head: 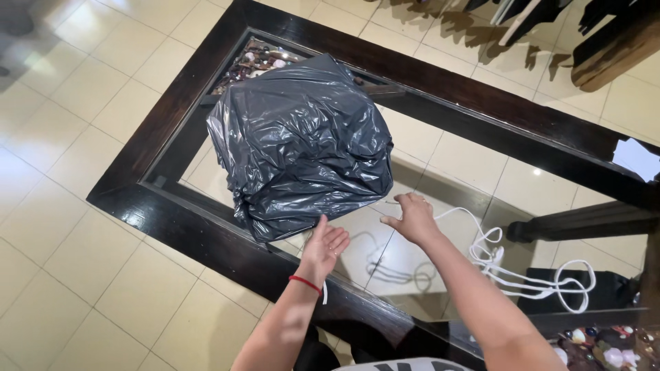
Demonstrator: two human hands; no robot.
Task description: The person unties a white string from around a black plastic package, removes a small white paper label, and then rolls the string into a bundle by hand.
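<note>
A bulging black plastic bag (302, 141) sits on a glass-topped table with a dark wooden frame (172, 220). My left hand (324, 249), with a red band on the wrist, is open and touches the bag's lower near side with its fingertips. My right hand (411, 217) hovers just right of the bag and pinches a thin white rope (522, 275). The rope runs from that hand across the glass and lies in loose loops to the right.
Under the glass, trays of pebbles and shells show at the far corner (258, 58) and the near right corner (605, 347). A white paper scrap (636, 158) lies on the frame's right side. Beige floor tiles surround the table; dark wooden furniture (612, 41) stands beyond it.
</note>
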